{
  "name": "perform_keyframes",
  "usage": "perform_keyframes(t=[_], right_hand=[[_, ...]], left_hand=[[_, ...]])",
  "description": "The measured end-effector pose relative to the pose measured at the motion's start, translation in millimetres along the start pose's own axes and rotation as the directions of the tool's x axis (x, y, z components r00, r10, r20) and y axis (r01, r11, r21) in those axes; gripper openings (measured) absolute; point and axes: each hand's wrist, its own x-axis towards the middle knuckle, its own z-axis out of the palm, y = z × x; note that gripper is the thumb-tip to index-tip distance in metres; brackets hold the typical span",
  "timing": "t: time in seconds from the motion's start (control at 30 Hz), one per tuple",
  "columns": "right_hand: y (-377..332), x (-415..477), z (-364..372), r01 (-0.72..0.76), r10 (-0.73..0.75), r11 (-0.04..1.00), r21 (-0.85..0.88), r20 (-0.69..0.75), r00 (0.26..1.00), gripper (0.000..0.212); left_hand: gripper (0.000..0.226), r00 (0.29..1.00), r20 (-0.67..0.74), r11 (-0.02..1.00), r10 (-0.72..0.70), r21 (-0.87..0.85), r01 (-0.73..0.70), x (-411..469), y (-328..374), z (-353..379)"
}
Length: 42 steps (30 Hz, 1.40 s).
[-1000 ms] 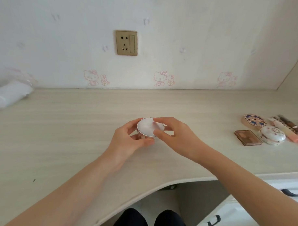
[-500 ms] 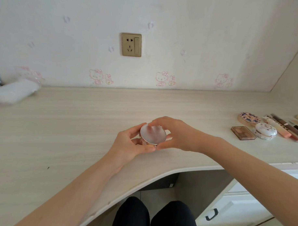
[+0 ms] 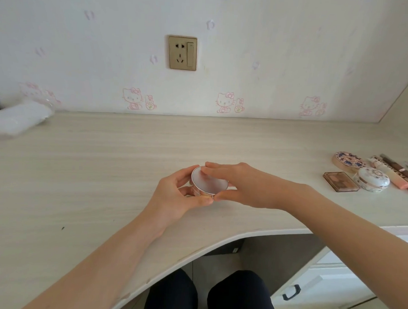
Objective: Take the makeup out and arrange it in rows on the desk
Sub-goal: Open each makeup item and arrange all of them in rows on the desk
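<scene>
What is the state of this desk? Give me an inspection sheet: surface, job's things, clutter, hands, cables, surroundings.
Surface: pale wood-grain desk, curved front edge.
Job's things: round compact at desk centre; eyeshadow palette, white floral case, patterned compact and tubes grouped at right.
Clutter: white plastic bag far left.
Hands: left hand and right hand both grip the round compact.
Cables: nothing seen.
Surroundings: wall socket above; drawer handle lower right.

Base of round compact (image 3: 209, 181) concealed by left hand (image 3: 173, 197) and right hand (image 3: 241, 185), white packet (image 3: 17, 120) blurred and cropped by left edge, tubes (image 3: 397, 180) cut off at right edge.
</scene>
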Motion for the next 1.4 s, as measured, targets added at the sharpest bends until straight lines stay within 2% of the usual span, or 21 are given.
perform_keyframes(t=[0.4,0.5,0.7,0.93,1.4], right_hand=[[7.0,5.5,2.5,0.010,-0.010,0.999,0.042,0.002,1.000,0.057],[5.4,6.6,1.9,0.024,-0.024,1.000,-0.009,0.001,1.000,0.062],[-0.2,9.5,-6.6,0.009,-0.008,1.000,0.026,-0.039,0.999,0.069],[1.6,14.2,-11.2,0.001,-0.001,0.995,0.096,-0.005,1.000,0.066],[-0.7,19.0,-28.2,0.007,-0.007,0.999,0.045,-0.004,1.000,0.048]], left_hand=[[0.079,1.000,-0.015,1.000,-0.003,-0.006,0.003,2.8,-0.3,-3.9],[0.082,1.000,-0.024,1.000,-0.001,-0.008,0.001,3.5,0.1,-3.9],[0.080,1.000,-0.005,1.000,0.023,0.020,-0.023,4.3,1.7,-3.4],[0.082,0.998,-0.056,0.999,0.042,0.031,-0.040,4.3,1.7,-5.4],[0.070,0.990,-0.067,0.988,0.127,0.098,-0.120,7.7,1.1,-7.8]])
